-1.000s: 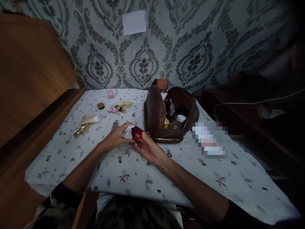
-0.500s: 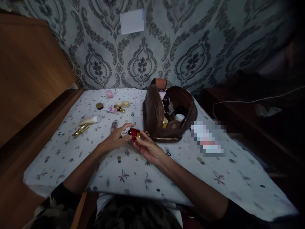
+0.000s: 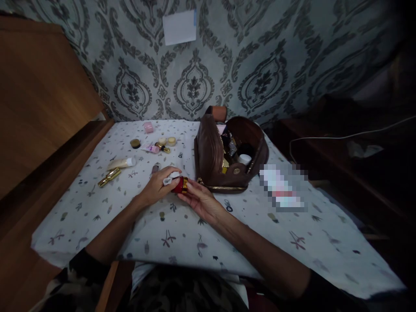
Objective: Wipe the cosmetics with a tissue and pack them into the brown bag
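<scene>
Both hands meet over the cloth-covered bench [image 3: 182, 234], the right hand [image 3: 199, 200] with fingers gripping a small red jar [image 3: 180, 185] and the left hand [image 3: 159, 185] pinching a white wipe [image 3: 170, 178] against it, just beside the open brown pouch [image 3: 214, 156].

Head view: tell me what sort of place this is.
Probably a bedroom or dressing corner at home: patterned wallpaper, a cloth-covered table strewn with cosmetics, and an open brown makeup bag.
</scene>
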